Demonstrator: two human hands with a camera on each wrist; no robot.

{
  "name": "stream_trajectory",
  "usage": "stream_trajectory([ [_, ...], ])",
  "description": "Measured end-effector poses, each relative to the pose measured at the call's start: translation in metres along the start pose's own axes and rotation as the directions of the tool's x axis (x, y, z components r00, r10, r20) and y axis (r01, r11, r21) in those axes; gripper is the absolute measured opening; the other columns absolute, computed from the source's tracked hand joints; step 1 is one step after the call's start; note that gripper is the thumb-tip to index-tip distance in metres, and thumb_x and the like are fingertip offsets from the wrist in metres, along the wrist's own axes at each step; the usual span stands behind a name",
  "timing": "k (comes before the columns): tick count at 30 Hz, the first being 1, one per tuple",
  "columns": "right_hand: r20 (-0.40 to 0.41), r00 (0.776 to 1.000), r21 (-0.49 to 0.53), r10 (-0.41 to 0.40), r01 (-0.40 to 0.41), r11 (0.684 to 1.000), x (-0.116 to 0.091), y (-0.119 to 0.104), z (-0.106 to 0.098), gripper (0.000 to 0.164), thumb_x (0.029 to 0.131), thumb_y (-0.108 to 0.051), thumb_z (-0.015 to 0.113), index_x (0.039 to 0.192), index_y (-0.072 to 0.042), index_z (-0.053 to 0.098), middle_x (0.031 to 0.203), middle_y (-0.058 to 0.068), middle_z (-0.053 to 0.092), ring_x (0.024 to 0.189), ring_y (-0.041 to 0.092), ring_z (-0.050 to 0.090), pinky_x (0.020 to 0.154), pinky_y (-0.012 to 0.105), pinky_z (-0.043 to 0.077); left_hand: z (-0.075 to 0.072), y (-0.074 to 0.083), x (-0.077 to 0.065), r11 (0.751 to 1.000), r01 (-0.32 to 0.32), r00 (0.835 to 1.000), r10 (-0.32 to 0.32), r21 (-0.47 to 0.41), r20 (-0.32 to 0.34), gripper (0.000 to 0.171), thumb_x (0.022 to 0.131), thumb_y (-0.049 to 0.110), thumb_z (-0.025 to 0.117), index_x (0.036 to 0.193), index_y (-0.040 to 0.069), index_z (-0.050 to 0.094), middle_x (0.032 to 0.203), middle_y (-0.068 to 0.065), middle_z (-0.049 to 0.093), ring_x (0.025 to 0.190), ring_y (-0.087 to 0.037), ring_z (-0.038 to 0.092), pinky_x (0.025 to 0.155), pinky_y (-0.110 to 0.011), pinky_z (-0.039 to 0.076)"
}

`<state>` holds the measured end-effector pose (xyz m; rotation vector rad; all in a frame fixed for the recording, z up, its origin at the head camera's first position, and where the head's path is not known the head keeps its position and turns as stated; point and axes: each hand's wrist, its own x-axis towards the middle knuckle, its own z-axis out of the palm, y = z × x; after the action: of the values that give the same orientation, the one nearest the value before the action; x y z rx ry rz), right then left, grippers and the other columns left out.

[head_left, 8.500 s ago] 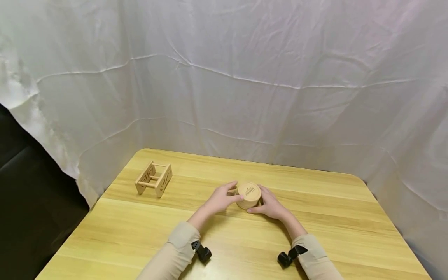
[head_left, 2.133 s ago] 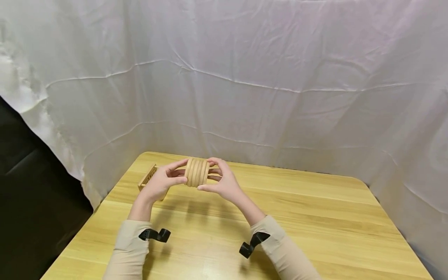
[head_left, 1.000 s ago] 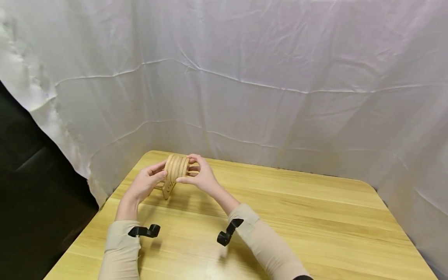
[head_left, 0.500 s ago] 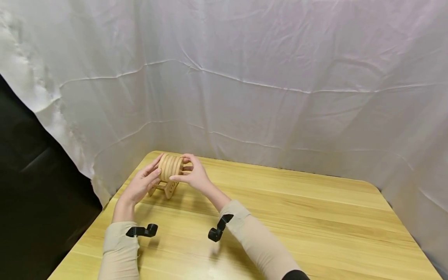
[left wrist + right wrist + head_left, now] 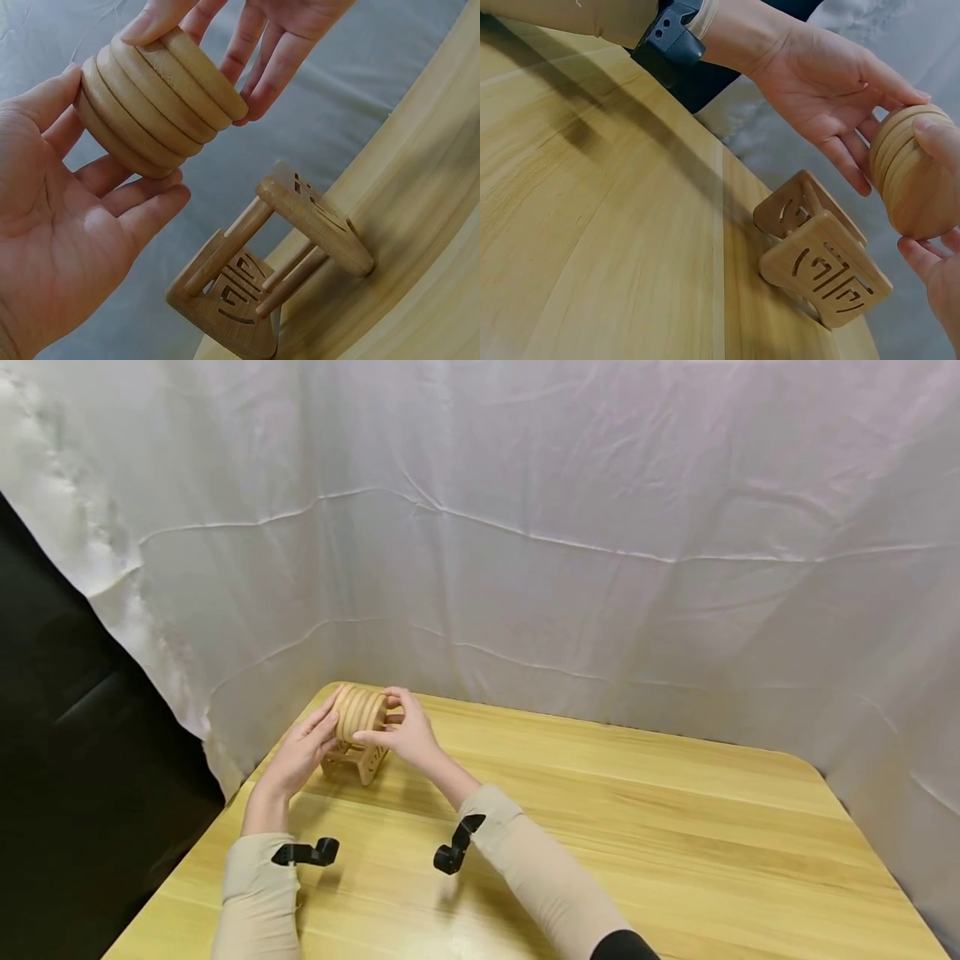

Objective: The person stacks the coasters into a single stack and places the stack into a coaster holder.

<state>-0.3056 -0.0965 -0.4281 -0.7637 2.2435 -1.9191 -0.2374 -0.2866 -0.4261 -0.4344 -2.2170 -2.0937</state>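
A stack of several round wooden coasters [image 5: 360,714] is held on its side in the air, above a wooden coaster rack [image 5: 370,766]. My left hand [image 5: 298,756] grips the stack's left end between thumb and fingers. At the opposite end, my right hand [image 5: 412,735] holds it, thumb on the near edge and fingertips behind. In the left wrist view, a gap shows between the coasters [image 5: 150,105] and the rack [image 5: 315,225], which has carved side panels joined by rods. The right wrist view shows the outer coaster's plain face and the rack [image 5: 829,270] below.
The wooden table [image 5: 600,827] extends to the right and toward the front. A pale curtain [image 5: 540,593] hangs behind it, and a dark surface [image 5: 90,760] lies to the left. Each wrist wears a black camera mount [image 5: 450,858].
The coasters lay stacked flat mid-table at first. Both hands lifted them, turned them sideways and carried them left over the rack. Over the last second they shifted slightly farther left.
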Motion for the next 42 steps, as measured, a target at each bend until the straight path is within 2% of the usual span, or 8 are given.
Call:
stream_trajectory([
  [4, -0.003, 1.0, -0.008, -0.002, 0.002, 1.0, 0.003, 0.0, 0.005, 0.072, 0.069, -0.021, 0.089, 0.13, -0.018, 0.05, 0.12, 0.008, 0.053, 0.098, 0.021, 0.063, 0.082, 0.021, 0.057, -0.002, 0.0, -0.001, 0.999, 0.011, 1.0, -0.009, 0.052, -0.029, 0.061, 0.106, 0.037, 0.033, 0.158, 0.013, 0.011, 0.165, -0.011, 0.006, 0.146, -0.011, 0.029, 0.11, -0.013, 0.036],
  [8, -0.012, 1.0, -0.029, 0.002, -0.002, 1.0, 0.004, 0.0, 0.01, 0.072, 0.069, -0.022, 0.09, 0.13, -0.019, 0.051, 0.117, 0.006, 0.054, 0.095, 0.018, 0.063, 0.08, 0.021, 0.057, -0.001, -0.002, -0.002, 0.997, 0.011, 0.999, -0.006, 0.082, -0.053, 0.06, 0.106, 0.041, 0.03, 0.158, 0.018, 0.011, 0.166, -0.009, 0.007, 0.149, -0.012, 0.023, 0.116, -0.017, 0.029],
  [16, -0.037, 0.999, -0.052, 0.025, -0.027, 0.998, 0.009, 0.004, 0.021, 0.073, 0.068, -0.026, 0.09, 0.129, -0.017, 0.051, 0.114, 0.006, 0.054, 0.097, 0.025, 0.064, 0.078, 0.022, 0.056, 0.002, -0.009, 0.002, 0.998, -0.016, 0.996, 0.021, 0.053, -0.089, 0.061, 0.107, 0.041, 0.023, 0.158, 0.012, 0.007, 0.166, -0.005, 0.002, 0.153, -0.023, 0.002, 0.126, -0.036, 0.009],
  [22, -0.044, 0.999, -0.11, 0.028, -0.033, 0.993, 0.01, 0.008, 0.021, 0.078, 0.069, -0.031, 0.089, 0.135, -0.015, 0.05, 0.119, 0.009, 0.054, 0.1, 0.027, 0.064, 0.077, 0.023, 0.056, 0.007, -0.014, 0.004, 0.996, 0.027, 0.989, -0.014, 0.085, -0.148, 0.061, 0.106, 0.043, 0.021, 0.158, 0.015, 0.007, 0.166, -0.006, 0.004, 0.152, -0.029, 0.005, 0.125, -0.052, 0.0],
  [26, -0.049, 0.998, -0.14, 0.032, -0.039, 0.989, 0.01, 0.009, 0.021, 0.077, 0.069, -0.032, 0.089, 0.133, -0.017, 0.05, 0.12, 0.01, 0.054, 0.1, 0.025, 0.064, 0.077, 0.023, 0.055, 0.01, -0.016, 0.004, 0.994, 0.053, 0.983, -0.036, 0.092, -0.18, 0.059, 0.106, 0.044, 0.02, 0.158, 0.019, 0.009, 0.166, -0.004, 0.006, 0.152, -0.028, 0.006, 0.125, -0.051, 0.0],
  [32, -0.06, 0.997, -0.186, 0.042, -0.052, 0.981, 0.01, 0.011, 0.023, 0.074, 0.069, -0.036, 0.089, 0.131, -0.019, 0.052, 0.119, 0.009, 0.056, 0.095, 0.016, 0.061, 0.076, 0.022, 0.054, 0.011, -0.02, 0.004, 0.996, 0.034, 0.979, -0.016, 0.084, -0.201, 0.058, 0.107, 0.04, 0.02, 0.158, 0.015, 0.01, 0.166, -0.009, 0.006, 0.153, -0.027, 0.002, 0.125, -0.053, -0.001],
  [37, -0.063, 0.998, -0.203, 0.031, -0.043, 0.978, 0.01, 0.011, 0.022, 0.073, 0.067, -0.037, 0.089, 0.129, -0.02, 0.053, 0.118, 0.009, 0.056, 0.097, 0.017, 0.061, 0.078, 0.023, 0.054, 0.011, -0.022, 0.005, 0.995, 0.05, 0.976, -0.031, 0.083, -0.215, 0.058, 0.107, 0.039, 0.019, 0.158, 0.012, 0.009, 0.166, -0.008, 0.004, 0.153, -0.024, -0.001, 0.126, -0.048, -0.003],
  [42, -0.063, 0.998, -0.23, 0.012, -0.027, 0.973, 0.011, 0.014, 0.023, 0.073, 0.067, -0.037, 0.09, 0.128, -0.019, 0.054, 0.122, 0.008, 0.055, 0.1, 0.016, 0.061, 0.081, 0.022, 0.054, 0.014, -0.018, 0.005, 0.996, 0.059, 0.976, -0.042, 0.073, -0.216, 0.054, 0.109, 0.028, 0.018, 0.157, 0.006, 0.007, 0.166, -0.011, 0.001, 0.153, -0.026, -0.006, 0.125, -0.048, -0.006],
])
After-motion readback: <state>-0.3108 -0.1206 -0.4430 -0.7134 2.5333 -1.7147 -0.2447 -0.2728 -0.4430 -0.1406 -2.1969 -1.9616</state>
